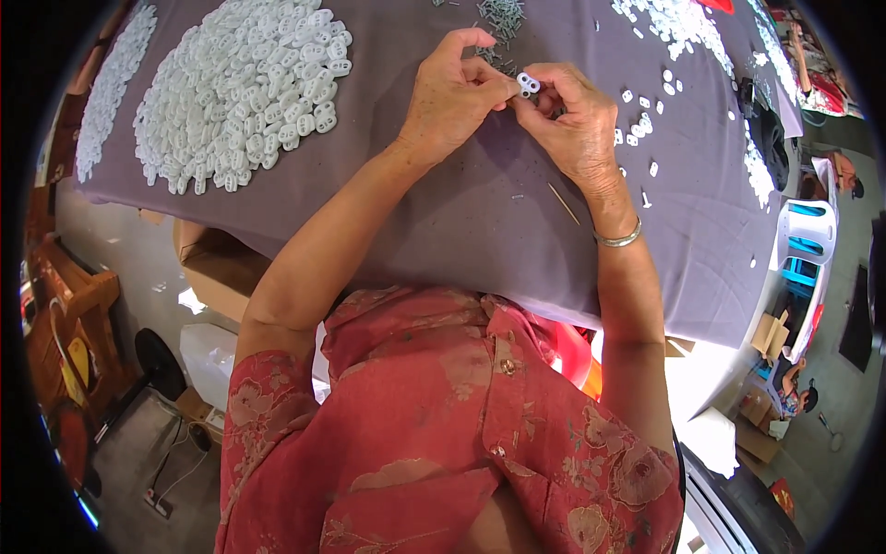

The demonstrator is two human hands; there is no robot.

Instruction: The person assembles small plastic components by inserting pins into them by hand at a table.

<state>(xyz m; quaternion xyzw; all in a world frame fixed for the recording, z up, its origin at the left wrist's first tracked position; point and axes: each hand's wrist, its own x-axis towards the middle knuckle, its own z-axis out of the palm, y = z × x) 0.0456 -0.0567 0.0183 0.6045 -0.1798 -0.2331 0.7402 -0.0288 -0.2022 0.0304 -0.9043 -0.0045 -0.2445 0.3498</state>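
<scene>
Over the far part of the table, my right hand (580,120) pinches a small white plastic piece (528,83) with two round holes. My left hand (449,100) meets it from the left, thumb and index fingertip closed together at the piece's edge. Whatever those fingertips hold, if anything, is too small to make out. Just beyond my hands lies a heap of small grey screws (501,20). Several loose white pieces (633,140) are scattered to the right of my right hand.
A large pile of white plastic parts (249,102) covers the table's left side, on a grey-purple cloth (443,240). More white parts (678,28) spread at the far right. A thin wooden stick (564,203) lies near my right wrist. A cardboard box (217,272) stands below the left edge.
</scene>
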